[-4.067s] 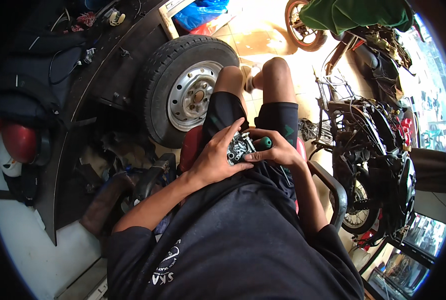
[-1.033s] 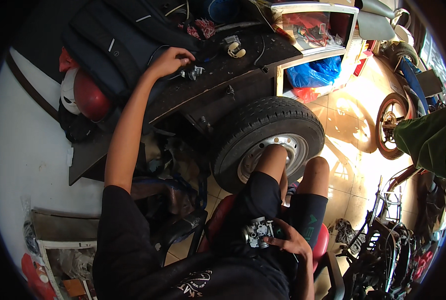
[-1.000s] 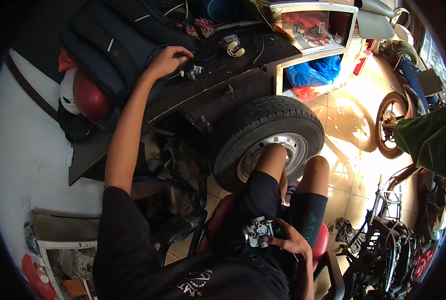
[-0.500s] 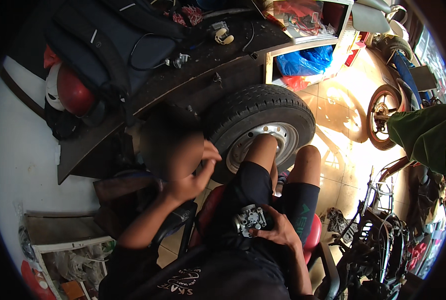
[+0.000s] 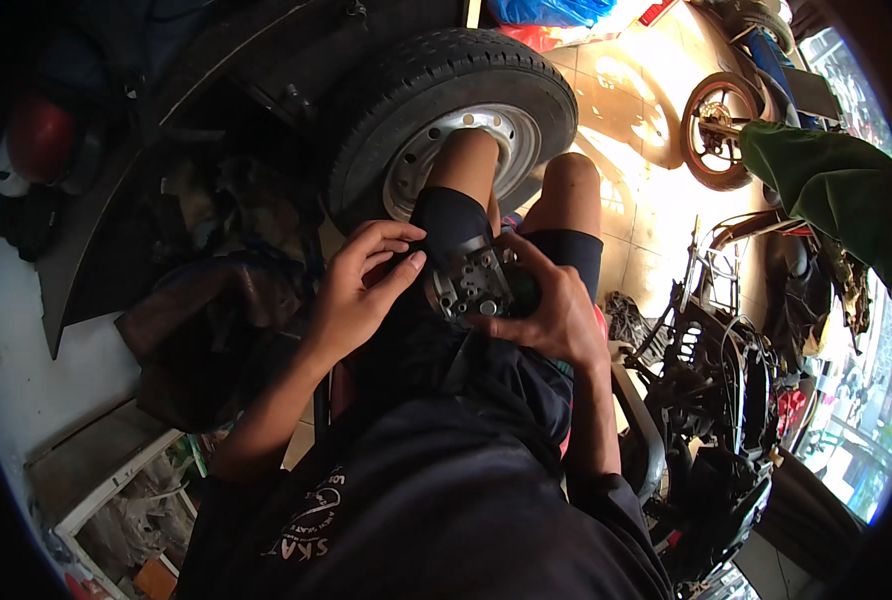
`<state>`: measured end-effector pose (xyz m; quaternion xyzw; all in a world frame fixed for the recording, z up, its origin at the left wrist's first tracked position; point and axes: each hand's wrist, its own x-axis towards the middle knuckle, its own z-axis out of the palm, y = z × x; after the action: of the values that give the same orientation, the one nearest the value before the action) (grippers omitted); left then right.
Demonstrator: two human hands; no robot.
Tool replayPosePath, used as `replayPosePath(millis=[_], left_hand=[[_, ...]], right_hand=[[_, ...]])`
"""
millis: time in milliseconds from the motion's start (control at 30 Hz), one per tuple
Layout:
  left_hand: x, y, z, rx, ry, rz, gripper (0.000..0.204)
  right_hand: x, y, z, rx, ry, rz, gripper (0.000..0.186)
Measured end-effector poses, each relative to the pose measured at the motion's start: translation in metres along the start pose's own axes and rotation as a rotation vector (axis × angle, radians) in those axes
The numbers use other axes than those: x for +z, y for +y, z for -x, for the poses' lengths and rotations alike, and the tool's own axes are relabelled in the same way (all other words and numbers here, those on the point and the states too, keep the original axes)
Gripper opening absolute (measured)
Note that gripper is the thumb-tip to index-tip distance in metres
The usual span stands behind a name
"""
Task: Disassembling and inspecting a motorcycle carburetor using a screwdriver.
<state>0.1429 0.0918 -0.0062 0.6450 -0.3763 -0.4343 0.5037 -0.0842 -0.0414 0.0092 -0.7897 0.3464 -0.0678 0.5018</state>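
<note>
My right hand (image 5: 558, 312) grips the silvery metal carburettor-like part (image 5: 482, 282) over my lap, thumb on its near side and fingers around its far side, just as it did a second ago. Something dark green (image 5: 526, 290) shows between that palm and the part, too dim to make out. My left hand (image 5: 368, 285) is what has changed most: a second ago it was stretched out over the bench (image 5: 256, 60), by the backpack, and half a second ago it was a raised blur near the camera. Now it is back at my lap, just left of the part and apart from it, palm turned inward, fingers loosely bent, with a gap between thumb and fingertips. Four seconds ago both hands were on the part. My view has swung too: most of the bench top has slipped out, leaving its dark edge at upper left, while the big tyre (image 5: 446, 75) beyond my knees sits higher in view, and the green cloth (image 5: 816, 180) on the right also lies higher than half a second ago.
</note>
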Motion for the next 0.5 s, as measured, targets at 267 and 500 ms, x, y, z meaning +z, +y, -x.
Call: replayPosePath(millis=[267,500], left_hand=[[-0.006,0.026,0.008,-0.111,-0.149,0.427,0.064],[-0.013,0.031,0.016,-0.115,-0.316,0.737,0.085]], right_hand=[[-0.009,-0.053,-0.001,0.002,0.091,-0.272,0.097],[0.007,-0.074,-0.012,0.046,0.035,-0.477,0.096]])
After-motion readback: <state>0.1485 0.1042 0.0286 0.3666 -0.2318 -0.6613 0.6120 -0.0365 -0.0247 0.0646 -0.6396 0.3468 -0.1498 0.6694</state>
